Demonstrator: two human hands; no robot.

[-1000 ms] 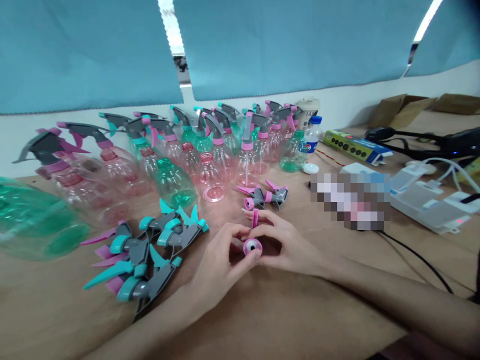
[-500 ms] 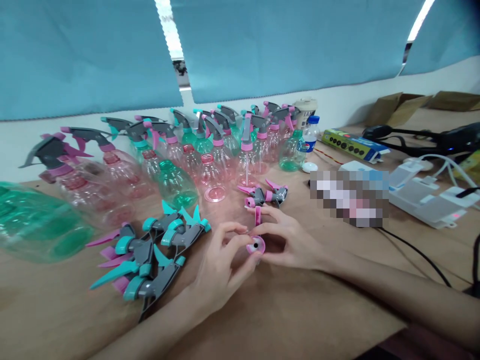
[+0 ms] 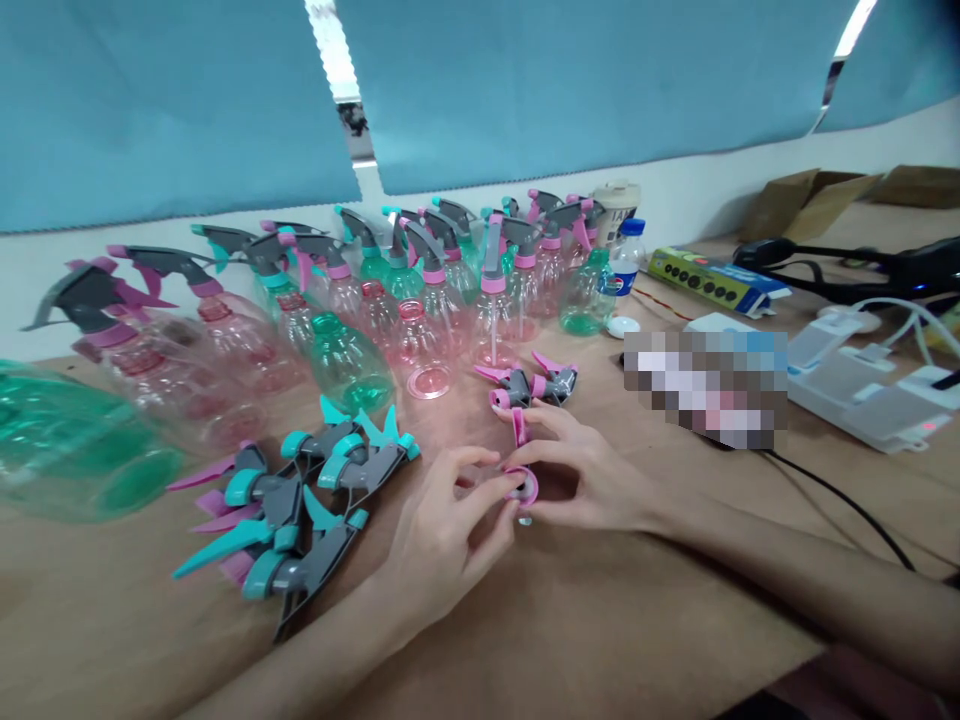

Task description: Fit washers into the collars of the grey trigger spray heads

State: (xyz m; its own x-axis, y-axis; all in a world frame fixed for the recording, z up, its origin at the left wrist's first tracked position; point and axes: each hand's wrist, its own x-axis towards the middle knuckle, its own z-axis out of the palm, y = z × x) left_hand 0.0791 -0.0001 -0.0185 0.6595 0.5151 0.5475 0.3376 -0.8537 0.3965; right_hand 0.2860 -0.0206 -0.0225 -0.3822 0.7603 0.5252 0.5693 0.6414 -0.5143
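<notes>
On the surface (image 3: 600, 620), bottles (image 3: 346, 365) crowd the back and left, closing off the space ahead; a carton (image 3: 799, 207) sits far right. A pile of sprayers (image 3: 281, 503) lies just left of the left hand (image 3: 442, 525), whose fingertips meet the pink collar of one sprayer head (image 3: 533, 487); whether they grip, I cannot tell. The right hand (image 3: 600, 475) grasps that head, between both hands. Two loose heads (image 3: 559, 384) lie just beyond.
</notes>
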